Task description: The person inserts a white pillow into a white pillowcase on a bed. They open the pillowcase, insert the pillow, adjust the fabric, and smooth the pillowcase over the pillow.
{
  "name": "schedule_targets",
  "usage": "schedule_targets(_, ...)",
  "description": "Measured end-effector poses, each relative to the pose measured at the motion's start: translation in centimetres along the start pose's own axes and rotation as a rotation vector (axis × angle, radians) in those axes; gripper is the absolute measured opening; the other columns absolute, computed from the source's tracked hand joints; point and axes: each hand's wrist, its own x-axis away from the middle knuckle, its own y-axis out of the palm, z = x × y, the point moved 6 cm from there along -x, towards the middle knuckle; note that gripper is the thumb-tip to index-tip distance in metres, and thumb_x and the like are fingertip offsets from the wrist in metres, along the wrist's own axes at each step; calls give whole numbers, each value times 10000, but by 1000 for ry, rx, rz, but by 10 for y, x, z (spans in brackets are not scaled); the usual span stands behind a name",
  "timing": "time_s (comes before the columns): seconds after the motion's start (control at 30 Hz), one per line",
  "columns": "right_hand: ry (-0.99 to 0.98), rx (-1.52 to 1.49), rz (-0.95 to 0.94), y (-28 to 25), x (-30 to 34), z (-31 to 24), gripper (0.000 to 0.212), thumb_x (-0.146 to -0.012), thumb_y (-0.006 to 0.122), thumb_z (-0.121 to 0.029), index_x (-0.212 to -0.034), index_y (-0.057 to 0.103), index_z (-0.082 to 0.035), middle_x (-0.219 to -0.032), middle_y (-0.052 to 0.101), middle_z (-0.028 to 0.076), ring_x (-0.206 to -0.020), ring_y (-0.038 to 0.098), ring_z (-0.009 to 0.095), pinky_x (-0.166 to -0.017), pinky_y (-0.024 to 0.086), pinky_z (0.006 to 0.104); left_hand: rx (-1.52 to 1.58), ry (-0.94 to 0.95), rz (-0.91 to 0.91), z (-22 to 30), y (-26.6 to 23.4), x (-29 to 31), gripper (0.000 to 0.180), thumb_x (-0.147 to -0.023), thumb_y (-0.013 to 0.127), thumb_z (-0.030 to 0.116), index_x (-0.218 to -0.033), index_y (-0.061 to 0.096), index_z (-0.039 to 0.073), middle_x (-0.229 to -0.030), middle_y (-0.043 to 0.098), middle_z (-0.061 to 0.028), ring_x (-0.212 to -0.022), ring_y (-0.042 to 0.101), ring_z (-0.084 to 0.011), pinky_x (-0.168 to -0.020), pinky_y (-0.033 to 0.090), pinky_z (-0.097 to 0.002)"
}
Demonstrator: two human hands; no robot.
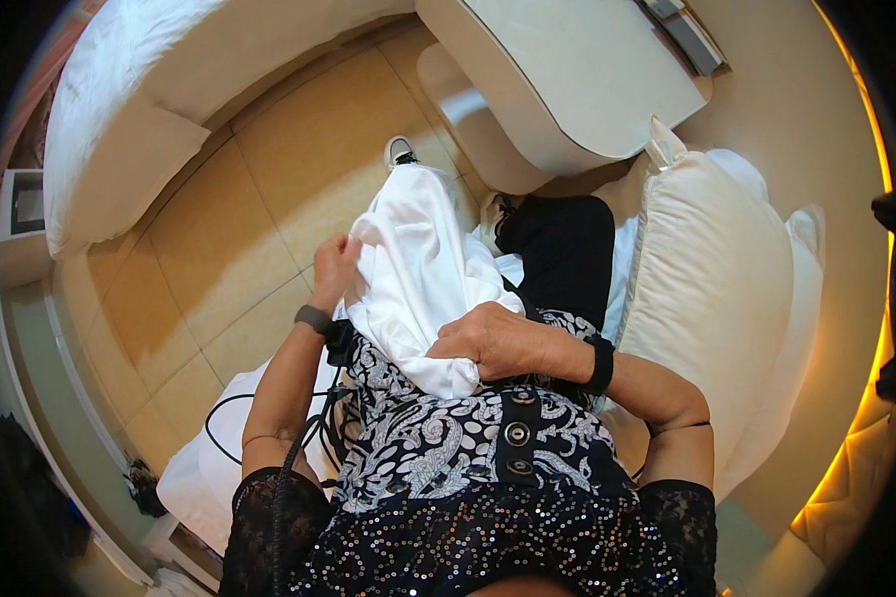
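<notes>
A loose, rumpled white cloth point(418, 249) lies over my lap and hangs down past my knees toward the floor. Its folds hide whether it is a flat sheet or a cover with an opening. My left hand point(336, 267) is closed on the cloth's left edge, with the fingertips partly out of sight. Closer to my body, my right hand point(488, 338) has its fingers curled into the bunched near end. A bit of the gathered fabric pokes out below that hand.
Cream pillows point(707, 269) are stacked against my right side. A white rounded desk point(577, 70) stands ahead, and a white-covered bed point(129, 129) is at the far left. Tiled floor point(239, 239) lies between them. Black cables point(309, 428) hang by my left hip.
</notes>
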Motion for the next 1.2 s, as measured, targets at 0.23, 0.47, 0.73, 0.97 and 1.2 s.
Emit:
schedule_targets(0.23, -11, -36, 84, -4, 2, 6, 272, -660, 614, -53, -925, 648, -106, -764, 634, 100, -750, 619, 307, -652, 487, 372, 224, 175, 614, 76, -135, 21, 245, -949, 500, 229, -812, 613, 60, -628, 470, 86, -537, 384, -27, -449, 293, -198)
schedule_targets(0.47, -14, -127, 263, -13, -11, 20, 292, -675, 612, -48, -949, 660, -136, -790, 648, 124, -761, 630, 310, -655, 485, 362, 469, -126, 409, 2, -135, 35, 236, -943, 493, 214, -869, 606, 21, -628, 545, 6, -455, 435, -49, -403, 337, -195)
schedule_targets(0.73, 81, -176, 377, -25, -14, 46, 188, -730, 606, -75, -905, 663, -115, -786, 644, 142, -755, 634, 321, -645, 480, 354, 308, 265, -11, 126, -74, 90, 664, -733, 714, 177, -1310, 415, 42, -1167, 528, -113, -933, 555, -169, -769, 457, -284)
schedule_targets(0.97, 96, -152, 427, -31, -24, 36, 166, -720, 609, -70, -878, 643, -108, -783, 633, 151, -760, 622, 337, -636, 476, 363, -132, 673, 137, 200, -15, 116, 751, -632, 761, 140, -1289, 417, 21, -1209, 507, -171, -1091, 496, -327, -917, 395, -401)
schedule_targets(1.2, 54, -78, 393, -26, -26, 27, 162, -694, 615, -48, -851, 608, -88, -760, 626, 158, -759, 612, 356, -633, 472, 403, -150, 816, 190, 213, -19, 123, 550, -637, 733, 107, -1141, 521, 43, -983, 571, -138, -908, 542, -308, -800, 438, -373)
